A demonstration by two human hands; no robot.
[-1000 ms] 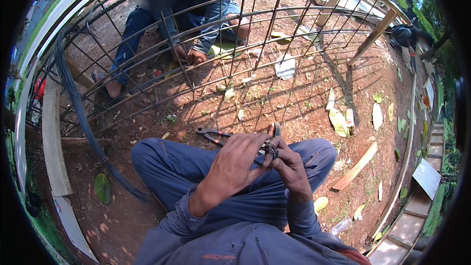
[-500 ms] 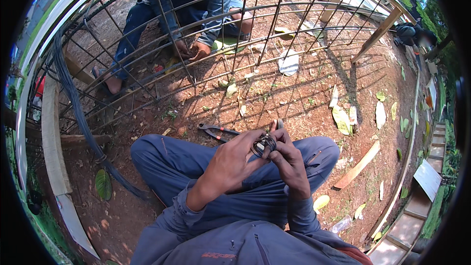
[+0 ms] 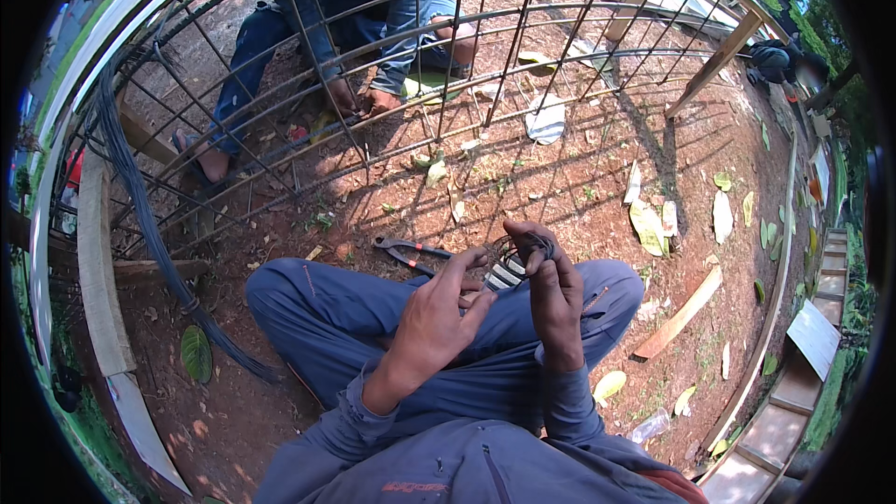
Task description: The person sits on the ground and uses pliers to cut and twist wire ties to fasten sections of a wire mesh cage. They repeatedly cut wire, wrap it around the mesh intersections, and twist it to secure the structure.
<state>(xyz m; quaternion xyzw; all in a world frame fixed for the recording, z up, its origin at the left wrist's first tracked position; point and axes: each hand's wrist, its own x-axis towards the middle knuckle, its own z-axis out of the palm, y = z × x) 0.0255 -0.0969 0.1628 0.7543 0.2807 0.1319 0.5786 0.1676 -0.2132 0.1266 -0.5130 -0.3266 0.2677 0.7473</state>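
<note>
Above my crossed legs, my right hand [image 3: 557, 308] is closed around a small coil of thin dark tie wire [image 3: 530, 246], its loops showing at the fingertips. My left hand [image 3: 431, 325] is just left of the coil, fingers bent and thumb apart, with nothing visible in its grasp. Between the hands shows a black-and-white striped patch [image 3: 505, 273] whose kind I cannot make out. Pincers [image 3: 411, 252] with orange and dark handles lie on the soil beyond my left hand, partly behind my knee.
Ahead stands a rebar cage [image 3: 439, 70], with another person's hands [image 3: 366, 101] at its lower bars. A bundle of long wires [image 3: 154, 215] hangs down at the left beside a plank [image 3: 101, 261]. Leaves and a wood strip [image 3: 679, 315] lie at the right.
My hands have moved apart. The left has come away from the wire coil, while the right keeps the coil and has turned more upright.
</note>
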